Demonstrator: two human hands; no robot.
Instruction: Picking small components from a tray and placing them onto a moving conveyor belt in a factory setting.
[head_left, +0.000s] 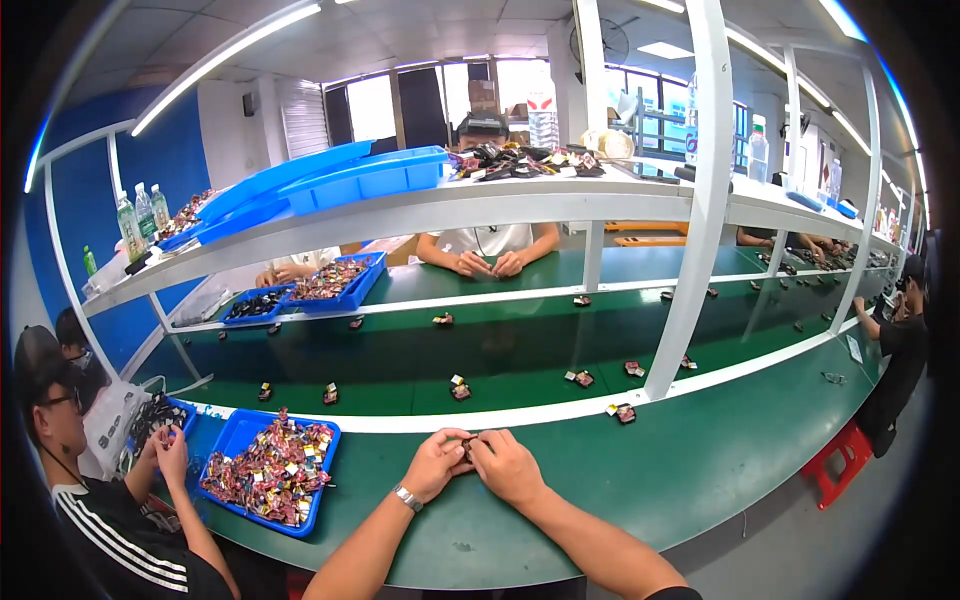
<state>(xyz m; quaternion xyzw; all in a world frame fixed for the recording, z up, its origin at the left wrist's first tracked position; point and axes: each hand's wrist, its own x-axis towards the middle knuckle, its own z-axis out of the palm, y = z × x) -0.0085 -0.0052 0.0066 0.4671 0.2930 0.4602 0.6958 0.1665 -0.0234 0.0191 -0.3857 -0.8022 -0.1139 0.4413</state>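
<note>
Pinching a small dark part (468,447) low in the frame's centre, the left hand (437,463) and right hand (507,466) had their fingers closed on it above the green table (640,480); a blue tray (232,440) of parts lay lower left.
</note>
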